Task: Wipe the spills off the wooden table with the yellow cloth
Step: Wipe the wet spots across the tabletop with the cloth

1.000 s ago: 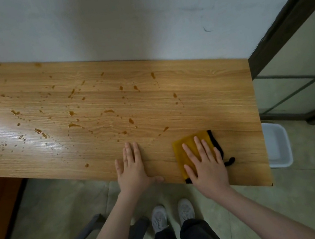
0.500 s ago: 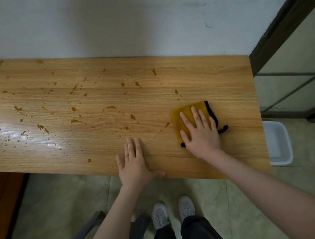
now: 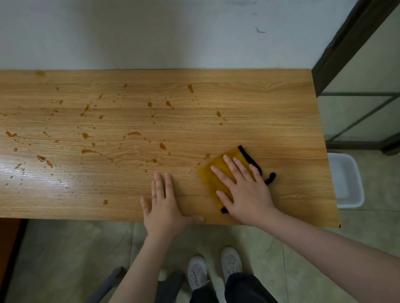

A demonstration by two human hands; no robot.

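The wiping job looks like it has only just begun. The right hand [image 3: 247, 191] lies flat on the yellow cloth [image 3: 220, 172], with its fingers [image 3: 231, 166] straight and a little apart, pressing the cloth down on the wooden desk [image 3: 280, 115] near the front edge on the right side. The left hand [image 3: 162, 208] lies flat on the bare desk just beside it, fingers straight and close together, holding nothing. The wood around the cloth looks dry. Many brown spills [image 3: 85, 144] dot the middle and left of the desk, so most of the cleaning is left.

Half a second ago the cloth was farther from the front edge. Now it is back nearer the front edge. The left hand has hardly moved.
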